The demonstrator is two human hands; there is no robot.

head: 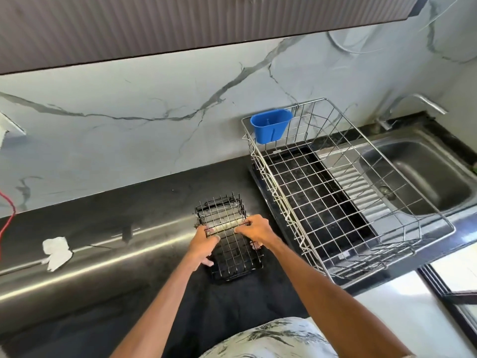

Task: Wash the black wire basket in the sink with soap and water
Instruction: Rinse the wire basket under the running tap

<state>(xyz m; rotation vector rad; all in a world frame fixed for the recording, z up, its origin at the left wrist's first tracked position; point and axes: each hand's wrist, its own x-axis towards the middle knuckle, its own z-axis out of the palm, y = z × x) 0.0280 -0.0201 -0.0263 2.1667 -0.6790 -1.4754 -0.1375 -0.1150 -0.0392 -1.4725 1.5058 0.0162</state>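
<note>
The small black wire basket (228, 244) rests on the dark countertop (103, 228), slightly right of the middle of the view. My left hand (205, 244) grips its left rim and side. On the right rim, my right hand (255, 229) is closed around the wire. The steel sink (423, 177) lies far right, its bowl dry, with the tap (413, 104) behind it against the wall.
A large steel dish rack (343, 192) with a blue plastic cup (271, 126) hooked on its back corner stands between the basket and the sink, partly over the drainboard. A crumpled white paper (56, 251) lies at left. A red wire (7, 218) hangs at the left edge.
</note>
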